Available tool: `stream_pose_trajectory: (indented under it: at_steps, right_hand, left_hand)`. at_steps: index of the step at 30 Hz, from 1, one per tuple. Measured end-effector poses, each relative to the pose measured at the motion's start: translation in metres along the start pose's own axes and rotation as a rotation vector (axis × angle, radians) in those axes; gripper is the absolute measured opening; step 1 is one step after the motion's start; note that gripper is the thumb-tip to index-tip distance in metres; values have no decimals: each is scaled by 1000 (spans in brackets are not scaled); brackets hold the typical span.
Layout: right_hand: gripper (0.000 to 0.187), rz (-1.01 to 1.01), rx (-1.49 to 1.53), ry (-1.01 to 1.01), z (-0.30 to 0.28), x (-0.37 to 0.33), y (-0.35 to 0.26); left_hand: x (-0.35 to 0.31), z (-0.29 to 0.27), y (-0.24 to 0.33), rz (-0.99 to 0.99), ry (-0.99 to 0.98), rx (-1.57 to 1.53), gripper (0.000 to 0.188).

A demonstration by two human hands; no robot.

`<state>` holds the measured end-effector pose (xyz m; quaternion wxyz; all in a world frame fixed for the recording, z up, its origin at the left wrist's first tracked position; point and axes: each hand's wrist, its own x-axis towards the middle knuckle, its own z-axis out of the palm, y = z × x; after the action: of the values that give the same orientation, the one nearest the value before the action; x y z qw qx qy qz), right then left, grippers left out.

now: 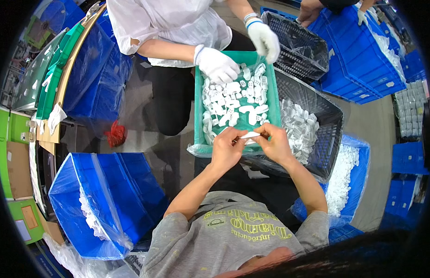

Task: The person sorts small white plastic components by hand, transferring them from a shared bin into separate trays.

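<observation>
A crumpled red bag (116, 134) lies on the grey floor (140, 88), between blue crates (97, 78) draped in clear plastic and a lined blue bin (134, 178) that holds small white pieces. At the far left, green trays (62, 54) rest on a wood-edged bench (70, 76), with a round fan (51, 18) beyond them. Toward the right edge, pale stacked packs (411, 109) stand near blue boxes (408, 157), while a large blue container (347, 62) occupies the upper right.
</observation>
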<state>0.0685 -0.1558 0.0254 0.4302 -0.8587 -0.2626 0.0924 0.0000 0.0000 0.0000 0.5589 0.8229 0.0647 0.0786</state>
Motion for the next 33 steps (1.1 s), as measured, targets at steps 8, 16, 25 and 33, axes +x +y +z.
stream_pose_trajectory:
  at_steps: [8, 16, 25, 33]
  right_hand:
    - [16, -7, 106, 240, -3, -4, -2]
    - [19, -4, 328, 301, 24, 0, -3]
    - [21, 152, 631, 190, 32, -3, 8]
    - [19, 76, 701, 316, 35, -3, -1]
  left_hand:
    - [1, 4, 11, -64, 139, -395, 19]
    - [-1, 17, 3, 262, 288, -153, 21]
    - [-2, 16, -5, 250, 307, -225, 23]
    - [2, 16, 5, 386, 374, -76, 24]
